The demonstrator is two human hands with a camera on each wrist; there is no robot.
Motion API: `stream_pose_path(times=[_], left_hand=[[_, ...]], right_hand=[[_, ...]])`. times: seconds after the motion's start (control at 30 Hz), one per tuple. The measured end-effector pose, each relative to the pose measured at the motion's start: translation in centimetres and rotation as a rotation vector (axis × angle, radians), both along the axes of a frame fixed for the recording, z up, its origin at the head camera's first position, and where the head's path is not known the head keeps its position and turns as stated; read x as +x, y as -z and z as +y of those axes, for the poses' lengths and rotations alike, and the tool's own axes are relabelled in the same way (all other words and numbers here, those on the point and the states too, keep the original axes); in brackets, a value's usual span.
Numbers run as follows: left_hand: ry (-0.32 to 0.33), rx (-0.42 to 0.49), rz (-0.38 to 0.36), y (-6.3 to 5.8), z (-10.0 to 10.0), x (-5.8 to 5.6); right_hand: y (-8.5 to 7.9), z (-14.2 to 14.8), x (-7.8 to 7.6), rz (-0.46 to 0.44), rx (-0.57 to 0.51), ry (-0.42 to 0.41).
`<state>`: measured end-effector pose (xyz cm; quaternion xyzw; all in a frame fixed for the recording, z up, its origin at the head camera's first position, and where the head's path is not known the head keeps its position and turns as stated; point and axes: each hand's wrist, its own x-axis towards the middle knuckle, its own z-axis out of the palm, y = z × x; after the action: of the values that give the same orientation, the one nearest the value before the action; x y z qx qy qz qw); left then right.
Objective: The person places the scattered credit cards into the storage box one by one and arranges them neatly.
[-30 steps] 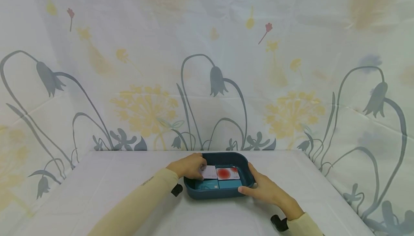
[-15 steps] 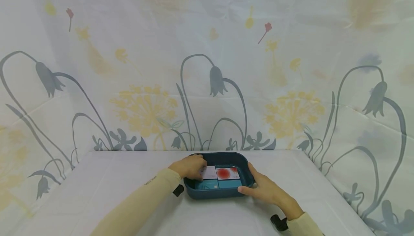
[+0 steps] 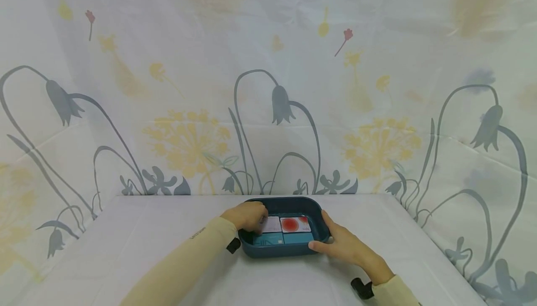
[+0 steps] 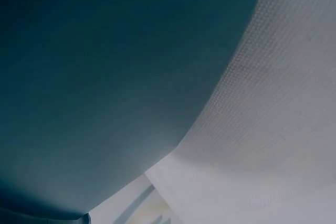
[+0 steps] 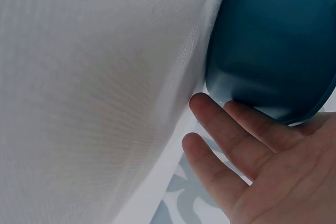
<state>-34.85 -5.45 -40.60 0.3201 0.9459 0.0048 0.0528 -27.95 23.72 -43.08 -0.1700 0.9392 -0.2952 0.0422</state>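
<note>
A dark teal plastic box [image 3: 282,251] with rounded corners stands on the white-covered table. In its back part, a white card [image 3: 271,224] lies left of a white card with a red round print [image 3: 295,225]. Two blue cards lie in front, the left blue card [image 3: 268,239] bearing lines and the right blue card [image 3: 298,238] looking plain. My left hand [image 3: 247,216] reaches over the left rim, curled fingers gripping the white card's left end; its fingertips are partly hidden. My right hand [image 3: 346,245] braces the box's right end, fingers nearly straight against its outside, thumb by the front rim.
The white cloth [image 3: 168,222] covers the table up to a flower-printed curtain [image 3: 277,110] at the back and sides. Black wrist cameras sit at both cuffs, one camera [image 3: 233,245] close to the box's left side. The left wrist view shows mostly the box's outer wall [image 4: 105,77].
My left hand has shifted slightly right and lower into the box. The white card lies a little flatter and closer beside its neighbour. My right hand and the box hold still.
</note>
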Motion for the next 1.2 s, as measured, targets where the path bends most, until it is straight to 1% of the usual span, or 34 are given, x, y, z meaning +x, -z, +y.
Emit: stream_pose_path(times=[0.27, 0.4, 0.83, 0.97, 1.2], left_hand=[[0.001, -0.004, -0.013, 0.03, 0.13, -0.09], [-0.006, -0.001, -0.025, -0.15, 0.19, -0.03], [-0.004, 0.033, -0.033, -0.24, 0.06, 0.13], [-0.011, 0.037, -0.039, -0.19, 0.06, 0.15], [0.0, 0.053, -0.037, 0.04, -0.07, -0.03]], right_hand=[[-0.03, -0.03, 0.02, -0.009, -0.009, 0.005], [0.06, 0.0, 0.01, -0.008, -0.008, 0.002], [-0.04, 0.02, 0.04, -0.01, -0.01, 0.0], [-0.11, -0.01, 0.09, -0.013, -0.012, 0.001], [-0.05, -0.02, 0.07, -0.009, -0.005, 0.013]])
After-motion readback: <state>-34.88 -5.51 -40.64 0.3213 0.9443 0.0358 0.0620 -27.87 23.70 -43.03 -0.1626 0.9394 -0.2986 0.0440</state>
